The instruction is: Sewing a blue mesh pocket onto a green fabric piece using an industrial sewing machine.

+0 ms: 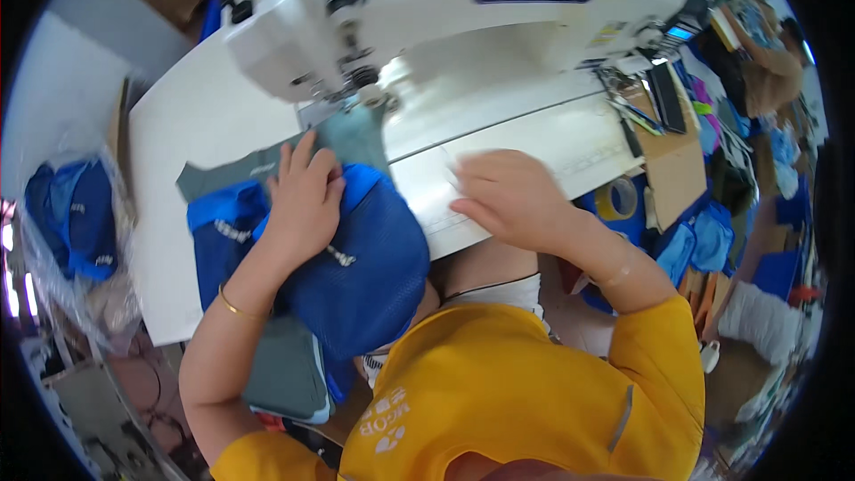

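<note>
My left hand [307,191] lies with its fingers spread on a grey-green fabric piece [254,171] and a blue mesh fabric piece [370,258] with a brighter blue edge and white print. The grey-green piece reaches under the needle area of a white sewing machine [294,44]. The blue piece hangs over the table's front edge toward my lap. My right hand [512,196] is raised over the table, right of the fabric and apart from it. Its fingers are closed and slightly blurred; a thin pale thing shows at their tips, too indistinct to name.
The white sewing table [196,125] spreads around the machine. At right are a roll of tape [616,199], cardboard [674,178], a dark phone-like object [665,98] and pens. Blue pieces in clear plastic [80,214] hang at left. Another person [773,80] is at far right.
</note>
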Action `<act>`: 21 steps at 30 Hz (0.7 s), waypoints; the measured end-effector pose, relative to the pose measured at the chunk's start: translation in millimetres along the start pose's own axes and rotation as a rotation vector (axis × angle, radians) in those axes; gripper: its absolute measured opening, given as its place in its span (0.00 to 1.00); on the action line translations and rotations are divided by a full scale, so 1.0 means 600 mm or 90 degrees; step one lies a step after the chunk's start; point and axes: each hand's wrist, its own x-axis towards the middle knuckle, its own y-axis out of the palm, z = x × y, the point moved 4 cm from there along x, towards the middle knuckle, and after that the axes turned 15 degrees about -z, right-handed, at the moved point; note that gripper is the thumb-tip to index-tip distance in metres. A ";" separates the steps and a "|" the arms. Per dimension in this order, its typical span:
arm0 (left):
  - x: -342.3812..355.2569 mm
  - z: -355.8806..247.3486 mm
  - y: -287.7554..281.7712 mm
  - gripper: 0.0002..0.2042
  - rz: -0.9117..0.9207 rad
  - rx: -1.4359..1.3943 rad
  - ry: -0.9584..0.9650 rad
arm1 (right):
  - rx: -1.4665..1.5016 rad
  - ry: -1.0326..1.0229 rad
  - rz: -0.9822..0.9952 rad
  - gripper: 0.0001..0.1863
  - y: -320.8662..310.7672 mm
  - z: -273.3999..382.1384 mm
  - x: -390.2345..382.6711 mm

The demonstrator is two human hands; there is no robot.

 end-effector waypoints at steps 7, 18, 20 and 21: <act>-0.009 -0.034 -0.037 0.06 0.181 0.011 0.113 | 0.177 -0.031 -0.327 0.09 0.034 0.029 0.039; -0.030 -0.036 -0.023 0.06 0.177 -0.008 0.050 | 0.290 0.004 -0.311 0.04 0.085 0.025 0.121; -0.029 -0.039 -0.019 0.05 0.177 -0.014 0.053 | 0.457 0.149 -0.182 0.07 0.067 0.010 0.075; -0.028 -0.040 -0.018 0.05 0.175 -0.016 0.050 | 0.536 0.202 -0.084 0.08 0.052 0.009 0.052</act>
